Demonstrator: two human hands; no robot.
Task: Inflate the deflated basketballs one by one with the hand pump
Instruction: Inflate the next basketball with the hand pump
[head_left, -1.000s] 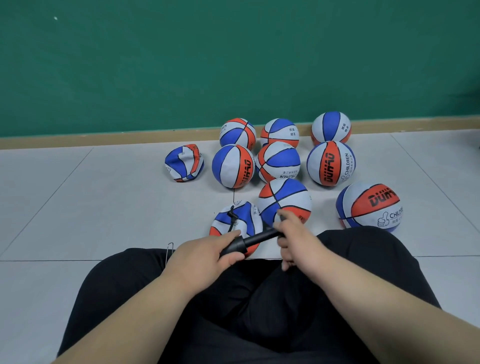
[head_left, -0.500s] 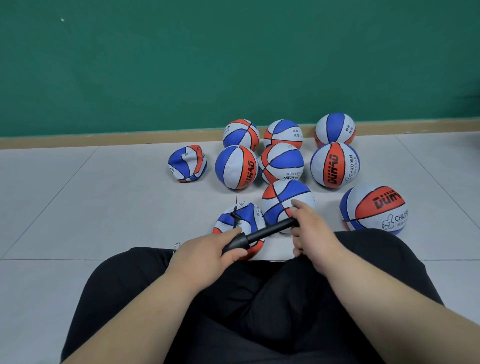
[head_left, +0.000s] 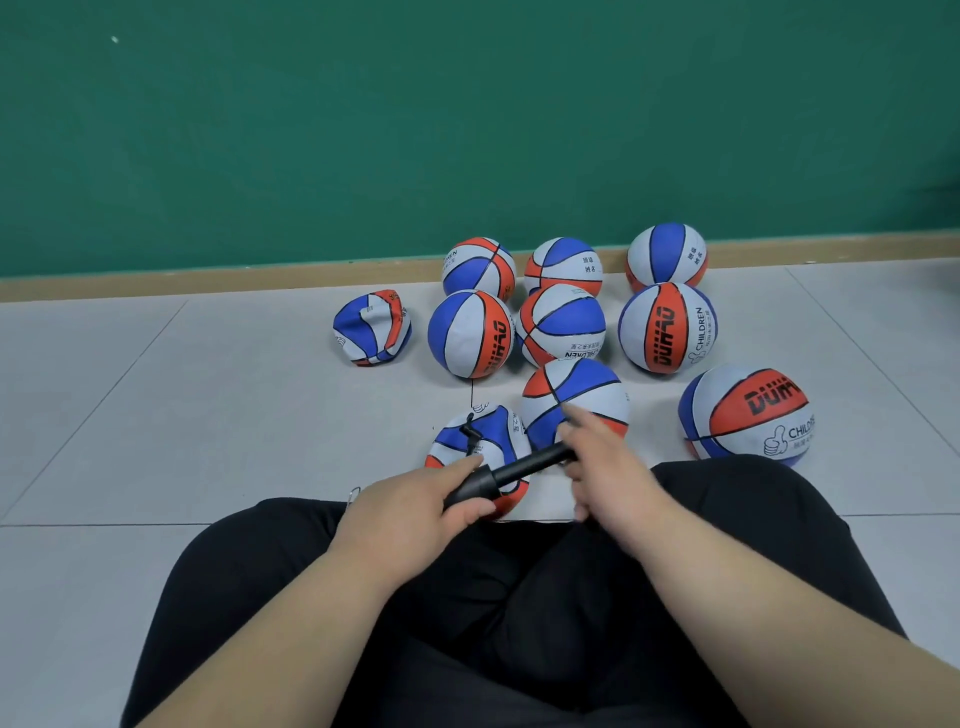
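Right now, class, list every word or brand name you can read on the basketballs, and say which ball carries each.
"DUHAO", "CHILDREN": middle-row right basketball
"DUHAO": round middle-row left basketball
"CHILDREN", upside down: middle-row centre basketball
"DUH" and "CHILDR", both cut off: front right basketball
"DREN", start hidden: back-left basketball
Small Chinese print on several balls: too small to read.

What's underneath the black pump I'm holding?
A partly flat basketball on the floor, hose reaching its top. Its near side is partly hidden by the left hand and pump.
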